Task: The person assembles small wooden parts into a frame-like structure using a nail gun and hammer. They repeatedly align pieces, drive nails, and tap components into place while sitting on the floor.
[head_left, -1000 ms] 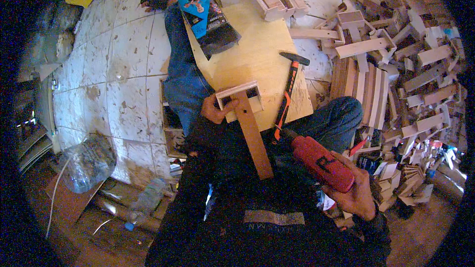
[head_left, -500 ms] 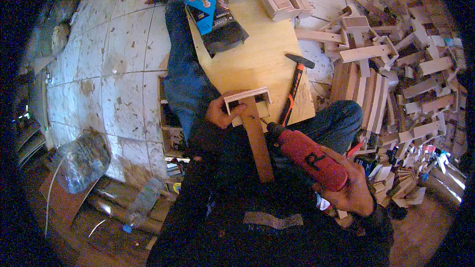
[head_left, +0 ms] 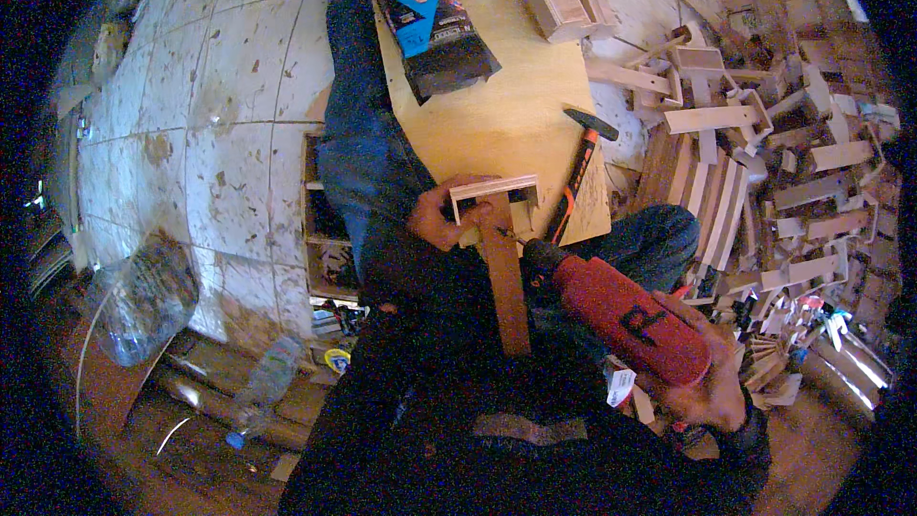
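Observation:
My left hand [head_left: 442,218] is closed round a small wooden frame [head_left: 495,190] with a long flat strip [head_left: 507,287] running back toward my body. It rests over the near edge of the plywood board [head_left: 506,86]. My right hand [head_left: 707,373] grips a red power drill [head_left: 630,315] from behind. The drill's nose points left at the strip, close to a small dark spot near the frame; whether the tip touches the wood I cannot tell. A hammer [head_left: 580,172] with a black and orange handle lies on the board, just beyond the drill.
A black and blue packet [head_left: 430,24] lies on the board's far left. Wooden box pieces [head_left: 554,0] stand at its far end. At right are a stack of wooden strips [head_left: 702,191] and a heap of assembled pieces [head_left: 821,158]. Plastic bottles [head_left: 272,373] lie at lower left.
The drill and my right hand have shifted slightly right and down in the picture. The board, packet, hammer and wooden frame appear a little further right.

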Action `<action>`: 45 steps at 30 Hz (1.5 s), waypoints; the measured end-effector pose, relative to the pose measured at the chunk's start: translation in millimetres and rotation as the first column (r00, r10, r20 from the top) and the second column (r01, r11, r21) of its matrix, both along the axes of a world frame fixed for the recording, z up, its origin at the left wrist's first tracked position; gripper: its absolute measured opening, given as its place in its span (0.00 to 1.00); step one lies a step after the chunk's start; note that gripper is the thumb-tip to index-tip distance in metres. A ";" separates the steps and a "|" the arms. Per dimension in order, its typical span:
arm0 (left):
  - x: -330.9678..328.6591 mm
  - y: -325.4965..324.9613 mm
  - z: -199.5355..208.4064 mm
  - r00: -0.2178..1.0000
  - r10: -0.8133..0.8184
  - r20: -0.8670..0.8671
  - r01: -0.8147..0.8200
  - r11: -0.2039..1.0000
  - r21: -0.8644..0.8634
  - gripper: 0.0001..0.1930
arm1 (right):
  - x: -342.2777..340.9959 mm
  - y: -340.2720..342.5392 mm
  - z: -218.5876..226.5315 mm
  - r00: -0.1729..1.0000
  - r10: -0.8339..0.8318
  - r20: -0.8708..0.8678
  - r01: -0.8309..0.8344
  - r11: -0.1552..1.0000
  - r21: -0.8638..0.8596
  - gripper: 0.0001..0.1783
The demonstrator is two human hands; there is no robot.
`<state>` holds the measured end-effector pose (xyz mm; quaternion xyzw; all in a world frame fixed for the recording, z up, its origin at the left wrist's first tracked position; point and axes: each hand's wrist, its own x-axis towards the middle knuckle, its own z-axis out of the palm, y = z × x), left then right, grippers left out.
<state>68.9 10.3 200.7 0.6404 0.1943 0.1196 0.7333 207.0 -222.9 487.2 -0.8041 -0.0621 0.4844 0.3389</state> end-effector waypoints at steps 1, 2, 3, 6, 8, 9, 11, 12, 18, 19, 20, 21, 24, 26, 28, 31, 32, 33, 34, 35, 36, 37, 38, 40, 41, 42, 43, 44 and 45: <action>-1.0 0.6 0.9 1.000 0.003 0.004 -0.003 1.000 0.027 0.17 | -1.6 3.1 1.0 0.980 -0.172 -0.100 0.178 0.982 0.061 0.43; -1.9 1.3 1.8 1.000 0.006 0.009 -0.007 0.999 0.054 0.17 | -1.7 6.7 2.6 0.942 -0.280 -0.184 0.290 0.956 0.033 0.42; -2.1 1.9 2.1 1.000 0.010 0.015 -0.011 0.997 0.079 0.17 | -0.1 10.9 4.7 0.886 -0.383 -0.262 0.395 0.919 -0.006 0.41; -1.5 0.2 -0.7 1.000 0.018 0.019 -0.019 0.999 0.041 0.17 | 8.1 27.6 13.4 0.990 0.137 0.025 -0.138 0.990 0.025 0.39; -0.5 -3.9 -6.5 0.999 0.048 0.024 -0.048 0.999 -0.005 0.18 | 17.6 42.2 21.9 0.810 0.552 0.199 -0.558 0.830 -0.029 0.39; -0.4 -6.6 -10.1 0.998 0.061 0.026 -0.060 0.998 -0.029 0.18 | 27.2 50.7 30.7 0.735 0.649 0.194 -0.657 0.753 -0.033 0.40; -0.5 -10.2 -17.9 0.996 0.082 0.031 -0.080 0.994 -0.073 0.19 | 35.9 69.6 45.5 0.495 0.838 0.230 -0.835 0.532 -0.138 0.41; -0.5 -10.8 -21.3 0.995 0.092 0.034 -0.088 0.992 -0.096 0.19 | 36.1 79.8 50.9 0.322 0.913 0.250 -0.891 0.381 -0.247 0.43; 0.0 -4.1 -14.8 0.990 0.064 0.126 -0.056 0.996 -0.065 0.19 | 27.9 141.7 64.6 -0.101 0.976 0.190 -0.887 -0.002 -0.461 0.46; -0.2 -3.1 -9.2 0.990 0.068 0.122 -0.061 0.996 -0.061 0.19 | 24.1 148.3 64.9 -0.097 0.977 0.188 -0.878 0.005 -0.479 0.46; -1.2 -1.6 -3.4 0.992 0.070 0.110 -0.064 0.997 -0.053 0.19 | 20.4 153.2 64.0 -0.093 0.978 0.185 -0.868 0.012 -0.497 0.45; -2.1 -0.2 2.2 0.993 0.073 0.097 -0.069 0.997 -0.045 0.20 | 17.4 156.5 62.3 0.022 0.986 0.167 -0.871 0.101 -0.481 0.44; -6.2 4.6 15.5 0.996 0.054 0.065 -0.045 0.989 -0.144 0.21 | 7.2 158.5 56.1 0.251 0.950 0.184 -0.839 0.309 -0.448 0.44; -7.7 8.0 19.5 0.997 0.051 0.063 -0.038 0.981 -0.188 0.22 | 3.8 157.3 51.4 0.252 0.923 0.291 -0.832 0.360 -0.421 0.44; -5.0 11.0 18.9 0.993 0.063 0.095 -0.045 0.983 -0.177 0.21 | 3.0 157.2 50.5 0.252 0.937 0.241 -0.822 0.339 -0.457 0.44; -4.3 12.5 19.8 0.989 0.078 0.126 -0.064 0.991 -0.116 0.19 | 2.1 160.1 49.7 0.263 0.947 0.182 -0.832 0.319 -0.453 0.44; -4.6 12.3 20.7 0.988 0.085 0.129 -0.072 0.992 -0.106 0.18 | 1.1 161.4 49.2 0.268 0.948 0.170 -0.840 0.317 -0.441 0.44; -5.1 11.8 21.6 0.987 0.090 0.132 -0.078 0.992 -0.095 0.17 | 0.0 162.8 48.9 0.267 0.952 0.151 -0.835 0.307 -0.457 0.44; -6.0 10.9 22.3 0.993 0.076 0.088 -0.065 0.990 -0.125 0.16 | -1.4 163.6 47.8 0.265 0.954 0.137 -0.828 0.298 -0.474 0.44; -6.8 9.9 22.7 0.997 0.061 0.047 -0.054 0.987 -0.151 0.16 | -2.5 163.9 46.7 0.262 0.957 0.129 -0.821 0.291 -0.492 0.44; -7.8 8.5 22.7 0.999 0.047 0.006 -0.045 0.983 -0.175 0.15 | -3.5 163.1 45.2 0.173 0.973 0.153 -0.839 0.227 -0.495 0.44; -7.7 7.2 21.5 0.999 0.044 -0.004 -0.044 0.978 -0.202 0.15 | -4.3 161.2 43.4 0.083 0.980 0.180 -0.851 0.164 -0.499 0.44; -6.7 5.9 19.4 0.999 0.037 -0.014 -0.040 0.973 -0.228 0.14 | -5.5 157.9 42.0 -0.003 0.979 0.206 -0.856 0.104 -0.506 0.44; -4.7 2.5 13.9 0.999 0.050 0.008 -0.047 0.965 -0.257 0.14 | 1.5 147.4 38.1 0.297 0.951 0.087 -0.842 0.303 -0.446 0.41; -2.8 1.2 10.1 0.996 0.072 0.043 -0.058 0.964 -0.261 0.14 | 3.8 139.1 36.2 0.434 0.901 0.025 -0.811 0.403 -0.424 0.40; -0.5 -0.8 6.3 0.992 0.101 0.080 -0.076 0.961 -0.267 0.14 | 5.8 128.2 34.9 0.502 0.860 0.094 -0.784 0.498 -0.371 0.39; 1.7 -2.8 3.1 0.988 0.114 0.102 -0.081 0.955 -0.285 0.14 | 8.4 114.9 33.7 0.567 0.809 0.154 -0.750 0.584 -0.310 0.38; 3.4 -4.1 0.6 0.985 0.124 0.121 -0.083 0.950 -0.301 0.14 | 11.4 99.5 29.7 0.629 0.749 0.208 -0.710 0.663 -0.239 0.37; 3.2 -5.1 -0.5 0.982 0.132 0.137 -0.082 0.944 -0.320 0.14 | 15.0 82.4 23.2 0.716 0.666 0.209 -0.634 0.746 -0.205 0.36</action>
